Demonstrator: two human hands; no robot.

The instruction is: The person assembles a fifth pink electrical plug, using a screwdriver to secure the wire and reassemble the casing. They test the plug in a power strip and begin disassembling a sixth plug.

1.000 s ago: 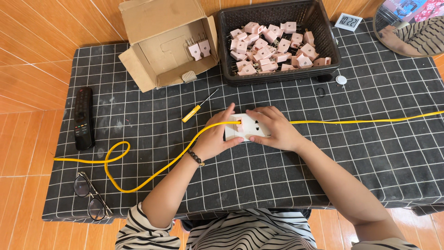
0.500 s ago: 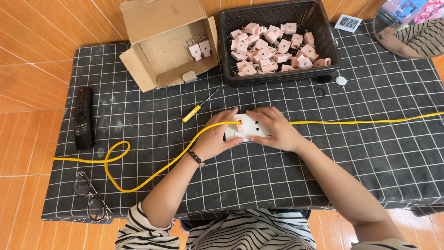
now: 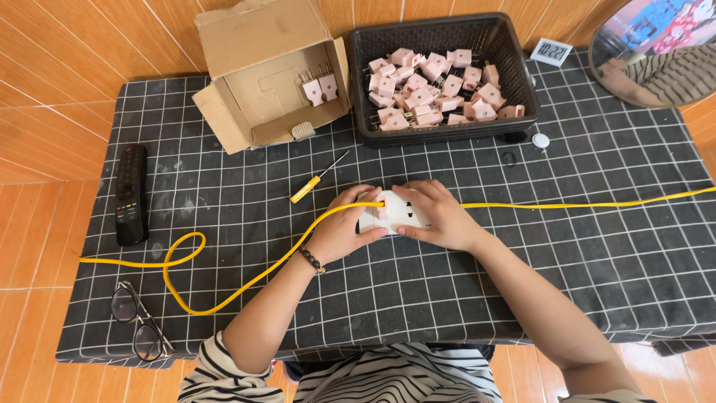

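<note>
nearest the viewer, striped sleeves, then folded glasses (image 3: 138, 328) at the cloth's near-left corner, well left of the socket block. mid-cloth: left hand (image 3: 344, 230) and right hand (image 3: 440, 216) both clamp the white socket block (image 3: 394, 212), fingers wrapped round its ends. yellow cable (image 3: 246, 283) meets the block's top-left, loops off left, another run goes right. vs a sec ago: hands and block barely moved, grip unchanged, so prob. still pressing/seating at the same spot. beyond the block: yellow-handled screwdriver (image 3: 317, 181), black remote (image 3: 131, 194) far left, open cardboard box (image 3: 272, 71) w/ two pink plugs, black basket (image 3: 514, 75) of pink plugs (image 3: 432, 93).
</note>
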